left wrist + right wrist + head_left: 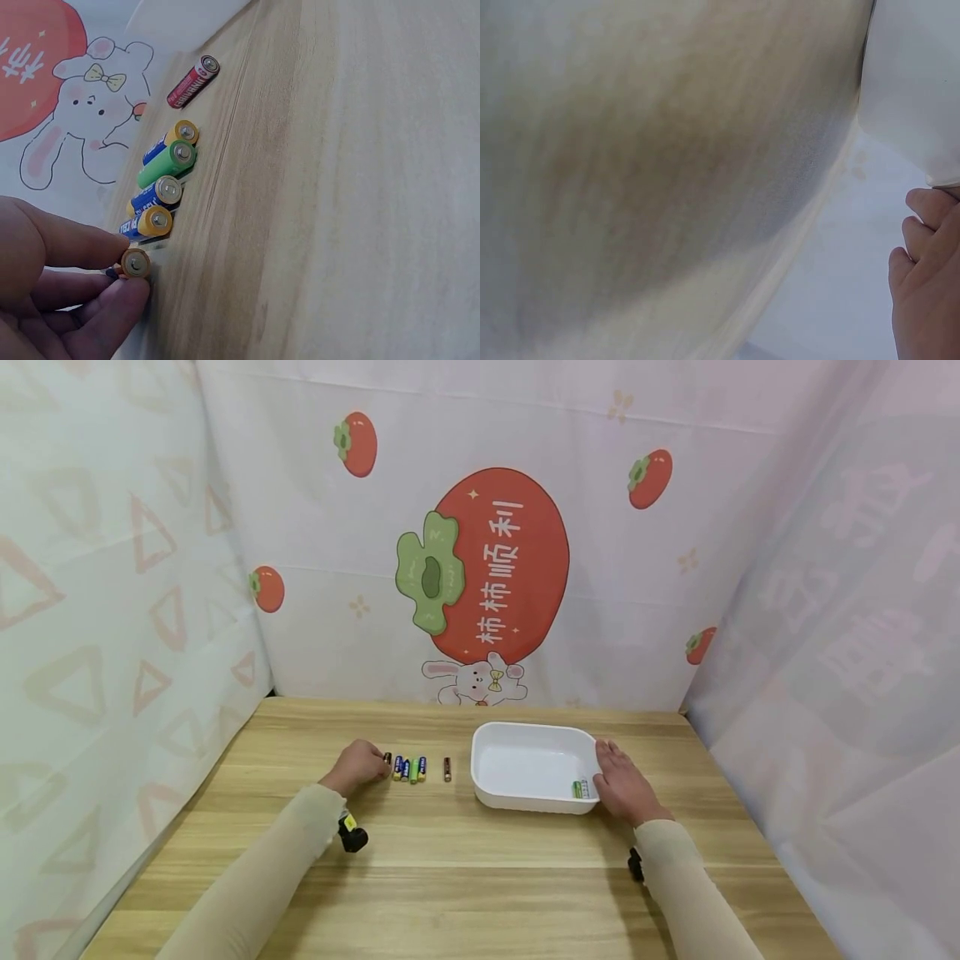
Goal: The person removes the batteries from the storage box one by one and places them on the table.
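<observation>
My left hand (358,767) pinches a battery (136,264) between thumb and fingertips at the left end of a row; its wrapper is mostly hidden. Beside it lie a blue and yellow battery (148,223), a blue one with a pale end (156,195), a green battery (166,164) and another blue and yellow one (172,140). Apart to the right is a red-brown battery (447,769). My right hand (626,783) rests against the right side of a white tray (517,797), fingers along its rim. Inside, a green battery (577,789) and a pale one (585,788) lie in the near right corner.
The wooden table (480,893) extends in front of the tray and batteries. A printed cloth (600,610) hangs behind it, with further cloths at both sides. Each wrist carries a small black camera (352,835).
</observation>
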{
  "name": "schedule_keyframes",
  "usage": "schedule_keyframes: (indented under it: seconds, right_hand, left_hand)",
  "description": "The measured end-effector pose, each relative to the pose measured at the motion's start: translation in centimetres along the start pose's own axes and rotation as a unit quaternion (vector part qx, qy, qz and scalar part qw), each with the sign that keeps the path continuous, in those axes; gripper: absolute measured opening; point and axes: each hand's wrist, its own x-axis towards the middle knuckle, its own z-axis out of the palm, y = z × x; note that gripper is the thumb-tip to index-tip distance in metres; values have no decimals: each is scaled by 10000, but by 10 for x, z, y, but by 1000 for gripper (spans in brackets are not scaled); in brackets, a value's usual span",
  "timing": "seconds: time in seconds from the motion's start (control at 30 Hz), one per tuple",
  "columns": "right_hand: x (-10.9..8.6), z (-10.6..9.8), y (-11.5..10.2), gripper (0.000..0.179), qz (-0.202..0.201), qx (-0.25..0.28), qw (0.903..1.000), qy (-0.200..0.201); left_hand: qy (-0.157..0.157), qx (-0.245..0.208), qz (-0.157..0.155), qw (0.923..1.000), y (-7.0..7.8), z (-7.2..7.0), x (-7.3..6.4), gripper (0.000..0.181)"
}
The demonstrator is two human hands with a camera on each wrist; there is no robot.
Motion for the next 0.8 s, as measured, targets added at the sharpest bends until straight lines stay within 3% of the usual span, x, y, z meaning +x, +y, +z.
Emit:
schedule_keyframes:
  seconds: [0.1,0.4,0.67,0.8]
  right_hand:
    - [-1,0,-1,59,32,40,10000,-34]
    - [-1,-2,-3,60,7,5,10000,-42]
    - [1,-2,0,59,-5,47,10000,2]
    - [1,0,1,59,3,48,10000,-47]
  left_hand:
    - [38,142,-29,9999,2,1,-1,32]
    - [88,178,-255,9995,5,6,-3,24]
    - [125,424,-72,9990,8,4,-3,39]
    - [156,606,-33,9980,11,4,-5,34]
